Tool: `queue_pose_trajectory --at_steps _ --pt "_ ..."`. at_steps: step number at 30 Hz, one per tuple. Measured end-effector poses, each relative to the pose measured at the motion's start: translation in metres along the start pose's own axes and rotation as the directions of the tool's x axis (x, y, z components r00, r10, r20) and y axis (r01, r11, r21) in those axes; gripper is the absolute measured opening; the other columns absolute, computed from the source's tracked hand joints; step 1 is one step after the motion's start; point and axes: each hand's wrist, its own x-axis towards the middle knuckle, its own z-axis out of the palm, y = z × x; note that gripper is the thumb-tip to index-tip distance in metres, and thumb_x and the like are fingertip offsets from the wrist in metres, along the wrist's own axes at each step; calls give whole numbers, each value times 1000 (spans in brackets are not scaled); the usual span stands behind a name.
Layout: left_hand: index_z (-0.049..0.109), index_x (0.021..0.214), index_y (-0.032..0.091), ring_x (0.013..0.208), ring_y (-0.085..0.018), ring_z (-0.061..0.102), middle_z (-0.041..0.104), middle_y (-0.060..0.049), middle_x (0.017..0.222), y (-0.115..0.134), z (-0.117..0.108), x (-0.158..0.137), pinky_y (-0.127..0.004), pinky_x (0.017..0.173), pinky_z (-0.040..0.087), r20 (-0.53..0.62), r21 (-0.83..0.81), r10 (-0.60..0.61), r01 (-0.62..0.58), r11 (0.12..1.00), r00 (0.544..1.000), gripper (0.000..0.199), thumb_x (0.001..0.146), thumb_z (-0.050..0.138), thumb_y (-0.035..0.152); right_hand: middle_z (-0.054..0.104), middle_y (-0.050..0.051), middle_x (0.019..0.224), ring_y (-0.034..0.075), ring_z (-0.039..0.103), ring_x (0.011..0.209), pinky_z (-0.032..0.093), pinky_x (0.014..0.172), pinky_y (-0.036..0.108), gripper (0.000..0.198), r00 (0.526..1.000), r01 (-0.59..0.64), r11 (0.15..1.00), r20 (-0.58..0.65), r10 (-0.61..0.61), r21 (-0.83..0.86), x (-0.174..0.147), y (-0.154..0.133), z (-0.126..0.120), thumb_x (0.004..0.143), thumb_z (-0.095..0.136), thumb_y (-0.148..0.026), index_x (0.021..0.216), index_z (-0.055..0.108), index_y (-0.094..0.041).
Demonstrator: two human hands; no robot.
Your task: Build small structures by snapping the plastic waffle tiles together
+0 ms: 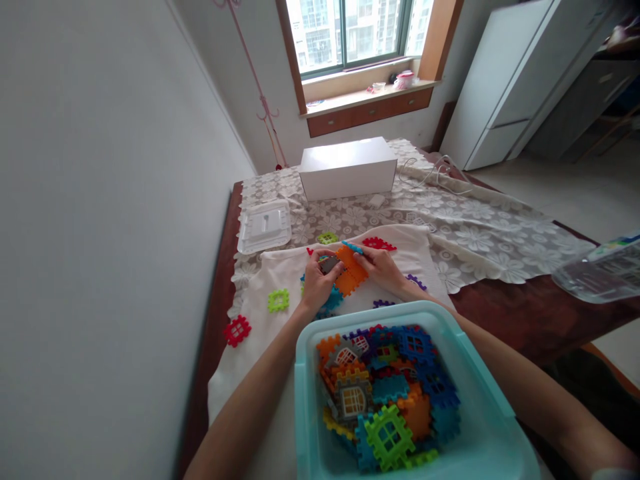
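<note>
Both hands work on a small block build over a white cloth [270, 333]. My left hand [316, 283] grips a grey block [330, 265] at the build's left side, with blue blocks under it. My right hand [383, 267] holds the orange block panel [350, 272] and pinches a thin blue piece [353, 247] at its top. Loose blocks lie around the hands: green [278, 300], red [237, 330], red [379, 244], yellow-green [327, 237], purple [415, 281].
A turquoise bin [480, 407] full of several coloured window blocks sits nearest me. Farther back are a clear lid [264, 227], a white box [347, 168], a white cable [435, 175] and a lace tablecloth [490, 227]. A wall runs along the left; a clear plastic container [600, 270] is at right.
</note>
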Motion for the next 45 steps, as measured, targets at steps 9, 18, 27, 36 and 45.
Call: queue_pose_trajectory --at_steps 9,18,27,36,45 --pt "63 103 22 71 -15 70 71 2 85 2 -1 3 -25 67 58 -140 -4 77 -79 997 987 37 81 90 35 81 12 136 34 75 117 62 100 45 48 996 -34 991 -83 45 127 4 -1 -2 102 67 -56 133 81 -23" --pt "64 103 22 73 -17 73 75 -1 85 0 -2 3 -27 68 59 -156 -27 42 -47 999 987 39 79 91 35 81 7 100 26 71 88 61 80 37 53 989 -130 957 109 104 261 5 1 -4 99 65 -70 107 82 -21" --pt "65 106 22 74 -16 71 73 0 87 -1 -4 2 -25 69 58 -188 -7 27 -29 1000 982 40 81 92 37 83 9 105 30 76 97 67 81 40 64 966 -259 878 123 229 403 6 -3 -6 86 76 -84 101 81 -22" --pt "66 118 22 78 -16 71 74 -1 94 -1 -4 3 -26 73 60 -145 -23 31 -35 999 989 49 81 92 39 84 10 106 29 78 95 67 80 39 69 976 -217 916 62 208 337 8 1 -7 88 69 -89 105 79 -23" --pt "77 126 22 86 -20 76 81 -5 102 0 1 -4 -30 77 62 -3 84 96 -95 992 995 44 87 90 34 71 4 80 21 68 74 58 68 34 62 993 -45 962 -89 72 270 7 -6 -9 91 70 -84 86 74 -23"
